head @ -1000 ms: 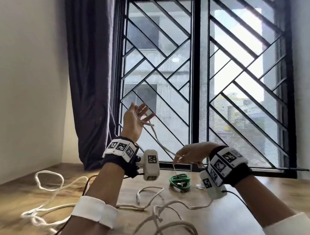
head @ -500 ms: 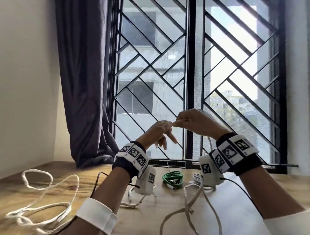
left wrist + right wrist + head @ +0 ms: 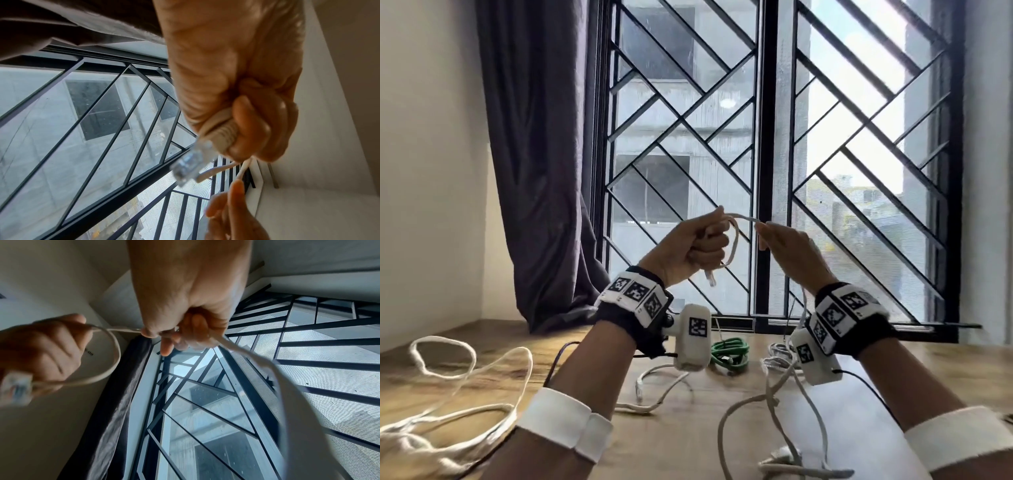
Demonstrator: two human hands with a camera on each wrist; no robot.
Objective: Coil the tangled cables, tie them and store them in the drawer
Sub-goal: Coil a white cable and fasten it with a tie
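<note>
Now: left hand [image 3: 697, 248] grips first loop of white cable [image 3: 734, 240], plug end hanging below | right hand [image 3: 789, 250] pinches cable just beside, feeding next loop.

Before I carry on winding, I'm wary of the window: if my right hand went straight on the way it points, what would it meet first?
Probably the left hand, across a short span of cable, not the window; depth is unclear.

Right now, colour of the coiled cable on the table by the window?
Green. The coiled cable lies on the table below the window; clearest in the head view.
</note>
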